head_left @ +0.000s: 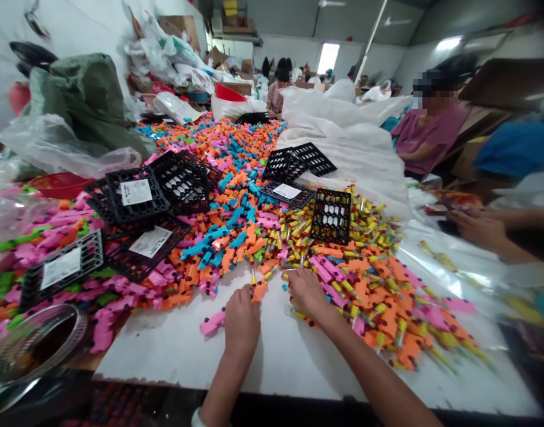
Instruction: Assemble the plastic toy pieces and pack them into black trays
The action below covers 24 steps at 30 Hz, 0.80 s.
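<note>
Left hand pinching orange piece, right hand spread on pile edge — bare tabletop nearer.

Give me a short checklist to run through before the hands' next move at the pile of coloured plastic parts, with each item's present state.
1. Left hand on a part: ok, it rests at an orange piece at the pile's edge.
2. Right hand in reach of parts: ok, it lies on the yellow small pieces.
3. Firm hold in the left fingers: cannot tell, they are curled under.
4. Bare white table in front of the hands: ok.
5. Black grid trays near: ok, one stands just behind the right hand.
6. Co-worker's hand apart: ok, well to the right.
</note>
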Motion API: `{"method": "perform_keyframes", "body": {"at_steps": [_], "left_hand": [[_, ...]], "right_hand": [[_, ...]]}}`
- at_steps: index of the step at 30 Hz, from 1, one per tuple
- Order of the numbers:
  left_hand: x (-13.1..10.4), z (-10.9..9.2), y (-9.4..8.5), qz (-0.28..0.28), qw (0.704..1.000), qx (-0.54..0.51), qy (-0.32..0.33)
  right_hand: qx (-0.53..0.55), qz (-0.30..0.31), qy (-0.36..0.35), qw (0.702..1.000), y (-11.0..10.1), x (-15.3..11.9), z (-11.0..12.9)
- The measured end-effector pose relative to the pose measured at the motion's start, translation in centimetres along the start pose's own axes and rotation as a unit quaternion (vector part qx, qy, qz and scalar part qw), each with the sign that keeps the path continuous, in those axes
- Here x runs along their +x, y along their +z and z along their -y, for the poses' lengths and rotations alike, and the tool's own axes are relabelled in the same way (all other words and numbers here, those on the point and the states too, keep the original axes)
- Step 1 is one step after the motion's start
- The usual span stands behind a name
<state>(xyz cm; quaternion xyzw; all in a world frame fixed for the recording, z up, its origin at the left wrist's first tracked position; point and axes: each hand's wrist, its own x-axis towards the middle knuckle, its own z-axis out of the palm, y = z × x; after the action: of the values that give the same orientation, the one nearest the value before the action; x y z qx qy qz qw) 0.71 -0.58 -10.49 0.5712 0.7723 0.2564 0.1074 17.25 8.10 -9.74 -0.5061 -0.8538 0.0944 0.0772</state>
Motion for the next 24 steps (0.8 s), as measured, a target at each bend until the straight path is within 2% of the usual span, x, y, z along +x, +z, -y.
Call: {"method": "perform_keyframes", "body": {"at_steps": [5, 10, 13, 17, 21, 24], "left_hand": [[-0.7, 0.0, -0.4, 0.014, 0.999, 0.02, -0.022], [-0.8, 0.5, -0.2, 0.01, 1.0, 0.004, -0.015], [-0.9, 0.7, 0.0, -0.001, 1.0, -0.021, -0.007], [-0.9, 0.5, 0.1, 0.01, 0.999, -0.038, -0.003], [-0.7, 0.4, 0.3, 0.004, 0.993, -0.117, -0.019], [-0.5, 0.7, 0.3, -0.007, 0.98, -0.195, -0.043]], "right_hand": [[0.033, -0.006, -0.03, 0.999, 0.1, 0.6, 0.1], [0.035, -0.048, -0.036, 0.998, 0.1, 1.7, 0.2], [-0.006, -0.03, -0.037, 0.999, 0.4, 2.2, 0.7], [0.005, -0.006, -0.057, 0.998, 1.0, 2.5, 0.7], [0.052, 0.013, -0.091, 0.994, 0.9, 2.7, 0.0], [0.089, 0.002, -0.097, 0.991, 0.1, 2.4, 0.1]]}}
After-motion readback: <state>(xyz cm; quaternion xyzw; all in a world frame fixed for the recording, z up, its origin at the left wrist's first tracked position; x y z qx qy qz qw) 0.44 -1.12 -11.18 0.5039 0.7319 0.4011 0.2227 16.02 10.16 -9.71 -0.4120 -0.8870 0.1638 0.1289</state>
